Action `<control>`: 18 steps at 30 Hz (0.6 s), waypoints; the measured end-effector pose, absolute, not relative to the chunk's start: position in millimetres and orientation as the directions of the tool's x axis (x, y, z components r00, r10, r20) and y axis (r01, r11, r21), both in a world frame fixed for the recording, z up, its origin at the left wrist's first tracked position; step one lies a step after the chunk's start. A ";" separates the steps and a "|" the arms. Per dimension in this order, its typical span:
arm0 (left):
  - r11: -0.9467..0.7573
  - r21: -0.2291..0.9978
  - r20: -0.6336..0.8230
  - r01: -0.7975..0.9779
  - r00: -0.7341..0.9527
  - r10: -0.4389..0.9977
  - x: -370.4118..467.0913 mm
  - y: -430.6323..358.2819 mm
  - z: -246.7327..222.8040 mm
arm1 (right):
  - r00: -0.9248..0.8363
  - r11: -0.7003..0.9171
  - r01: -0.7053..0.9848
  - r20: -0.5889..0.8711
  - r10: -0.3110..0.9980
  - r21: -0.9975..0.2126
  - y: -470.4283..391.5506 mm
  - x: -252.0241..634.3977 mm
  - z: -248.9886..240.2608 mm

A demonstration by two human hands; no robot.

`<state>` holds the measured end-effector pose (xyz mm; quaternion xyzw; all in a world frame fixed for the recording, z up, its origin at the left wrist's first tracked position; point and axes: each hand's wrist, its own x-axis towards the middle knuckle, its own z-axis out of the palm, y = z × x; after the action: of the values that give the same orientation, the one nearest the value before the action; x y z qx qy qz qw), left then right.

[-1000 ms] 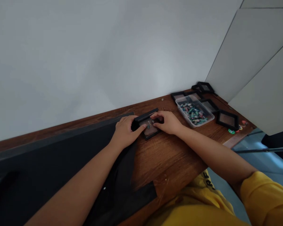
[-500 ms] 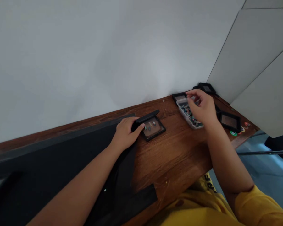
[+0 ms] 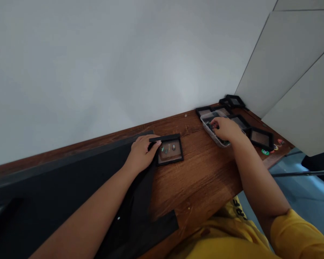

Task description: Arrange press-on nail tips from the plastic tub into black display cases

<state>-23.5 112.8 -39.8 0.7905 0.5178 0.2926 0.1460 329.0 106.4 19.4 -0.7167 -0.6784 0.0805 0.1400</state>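
Note:
My left hand (image 3: 142, 153) grips the left edge of a small black-framed case (image 3: 182, 155), thumb in front and fingers behind. The case's narrow black lid or flap (image 3: 166, 138) stands raised at the back. Several tiny pieces lie on the case's brownish panel, among them a green one (image 3: 162, 149) and a pale oval one (image 3: 174, 147). Over on the right, my right hand (image 3: 226, 128) dips into a clear plastic tub (image 3: 211, 135) of small mixed pieces. Its fingers curl together among them; what they pinch is hidden.
Several black frames, one of them a frame (image 3: 261, 138) nearer me, lie around the tub on the wooden table (image 3: 197, 172). Small coloured pieces (image 3: 265, 152) sit near the right edge. A black mat (image 3: 70, 180) covers the left side. A white wall (image 3: 97, 72) rises behind.
My right hand has lowered from above the tub into it. The case in my left hand has turned squarer to me and shifted slightly left.

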 end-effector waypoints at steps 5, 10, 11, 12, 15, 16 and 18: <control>-0.455 0.531 0.341 0.715 0.311 0.887 -24.0 112.9 -40.9 | 0.142 -0.089 0.936 0.132 0.981 -0.341 104.4 324.4 24.7; -0.480 0.516 0.358 0.710 0.330 0.873 -25.1 113.2 -43.6 | 0.218 -0.064 0.881 0.282 0.934 -0.469 100.7 327.4 33.8; -0.483 0.512 0.362 0.711 0.331 0.871 -25.3 113.1 -44.1 | 0.234 -0.042 0.858 0.317 0.919 -0.513 100.1 327.7 35.7; -0.486 0.507 0.365 0.712 0.333 0.869 -25.5 112.9 -44.4 | 0.250 -0.009 0.826 0.353 0.901 -0.563 99.5 327.4 37.5; -0.493 0.498 0.367 0.713 0.342 0.865 -25.8 112.4 -44.8 | 0.261 0.160 0.665 0.427 0.866 -0.730 96.1 320.1 42.8; -0.492 0.499 0.364 0.713 0.343 0.866 -25.9 112.2 -44.7 | 0.240 0.222 0.586 0.429 0.871 -0.779 94.0 315.3 44.6; -0.483 0.506 0.355 0.715 0.338 0.872 -26.0 111.9 -44.2 | 0.146 0.316 0.411 0.404 0.903 -0.855 88.0 302.5 47.9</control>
<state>-26.0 111.9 -44.2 0.8072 0.4914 0.2996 0.1311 302.5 88.0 47.9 -0.5372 -0.6114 0.2311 0.5330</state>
